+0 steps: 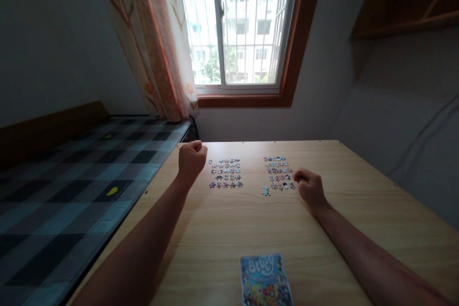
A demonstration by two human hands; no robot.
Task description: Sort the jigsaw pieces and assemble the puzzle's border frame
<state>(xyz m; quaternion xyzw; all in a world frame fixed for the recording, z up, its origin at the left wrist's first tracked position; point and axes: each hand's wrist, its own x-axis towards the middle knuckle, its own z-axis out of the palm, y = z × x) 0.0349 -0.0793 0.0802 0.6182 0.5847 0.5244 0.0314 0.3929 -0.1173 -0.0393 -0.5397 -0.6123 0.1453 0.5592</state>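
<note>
My left hand (192,158) is closed in a fist near the table's far left corner, just left of a block of jigsaw pieces (225,173) laid out in several rows. My right hand (310,187), also curled into a fist, is at the right edge of a second block of jigsaw pieces (279,171). Nothing shows in either hand. A light blue piece or small joined cluster (266,191) lies apart, at the near left of the right block. Nearer to me, between my forearms, lies a blue puzzle box or picture card (266,279) marked "BLUEY".
The pieces lie on a light wooden table (215,234). Along its left side is a bed with a checked cover (71,181). Beyond stand a barred window (247,28) and a flowered curtain (154,33). A wooden shelf (405,28) hangs at the upper right.
</note>
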